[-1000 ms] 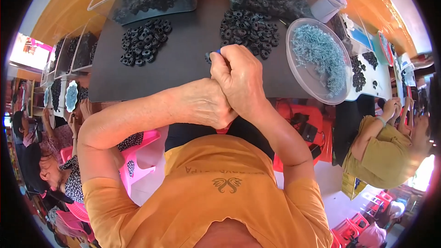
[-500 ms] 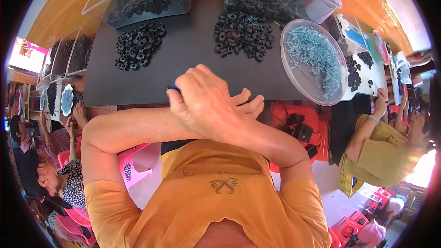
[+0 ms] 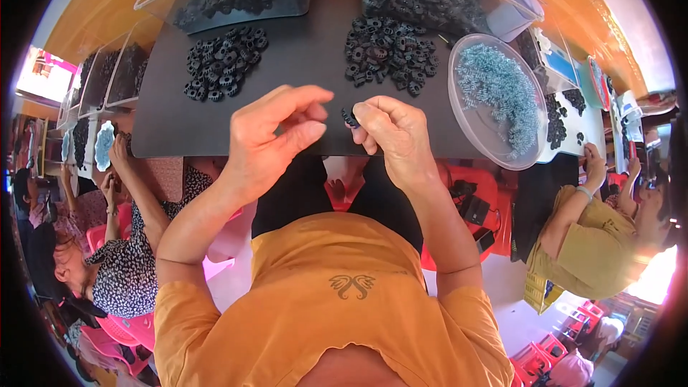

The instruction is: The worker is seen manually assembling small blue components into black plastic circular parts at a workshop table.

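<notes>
My right hand pinches a small black toothed clip part between thumb and fingers, just above the near edge of the dark table. To its left, my left hand is raised with thumb and fingers curved apart and nothing visible between them. Beyond my hands lie two heaps of small black plastic clip parts, a left heap and a larger right heap. Right of my right hand, a round clear plastic tray holds a mass of small bluish metal springs.
Two clear bins, left and right, full of black parts, line the table's far side. A whitish cup stands beside the right bin. Co-workers sit at both sides, with a hand at the right table. A red stool holds dark items.
My hands were crossed at the wrists, the right over the left. They have uncrossed and drawn apart to their own sides, and the clip part now shows at my right fingertips.
</notes>
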`<state>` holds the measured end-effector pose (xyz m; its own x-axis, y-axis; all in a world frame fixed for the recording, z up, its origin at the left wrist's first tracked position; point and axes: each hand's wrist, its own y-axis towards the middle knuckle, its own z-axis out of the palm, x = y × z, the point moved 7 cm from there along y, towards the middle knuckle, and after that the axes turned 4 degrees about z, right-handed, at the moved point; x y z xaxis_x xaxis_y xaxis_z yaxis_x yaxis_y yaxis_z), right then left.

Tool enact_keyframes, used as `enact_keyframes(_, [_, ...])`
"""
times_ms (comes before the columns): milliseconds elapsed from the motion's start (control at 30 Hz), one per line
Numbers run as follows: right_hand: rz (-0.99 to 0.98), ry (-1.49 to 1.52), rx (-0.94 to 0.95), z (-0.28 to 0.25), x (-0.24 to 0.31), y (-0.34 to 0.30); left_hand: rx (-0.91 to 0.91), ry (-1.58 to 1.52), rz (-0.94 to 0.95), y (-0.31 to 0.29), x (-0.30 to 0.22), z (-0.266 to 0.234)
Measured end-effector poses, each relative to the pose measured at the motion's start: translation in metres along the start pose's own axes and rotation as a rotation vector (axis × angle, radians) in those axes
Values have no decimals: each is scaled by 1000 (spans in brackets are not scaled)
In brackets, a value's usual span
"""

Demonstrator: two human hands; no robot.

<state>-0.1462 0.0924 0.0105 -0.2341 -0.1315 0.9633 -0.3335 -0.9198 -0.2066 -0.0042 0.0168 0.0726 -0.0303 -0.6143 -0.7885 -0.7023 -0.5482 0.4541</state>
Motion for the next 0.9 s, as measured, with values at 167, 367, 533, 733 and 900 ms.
enact_keyframes(167, [-39, 24, -52, 6, 0, -6, -49, -460, -200, -7, 25, 22])
enact_keyframes(367, [-312, -86, -166, 9, -1, -15, -157, -464, -254, -15, 28, 33])
enact_keyframes(533, [-429, -118, -113, 14, 0, -16, -196, -190, -97, -14, 16, 25])
enact_keyframes(733, [-351, -48, -86, 16, -8, -15, -211, -142, -11, -15, 14, 22])
enact_keyframes(900, [-328, 3, -83, 18, -3, -13, -208, -138, -19, -13, 14, 20])
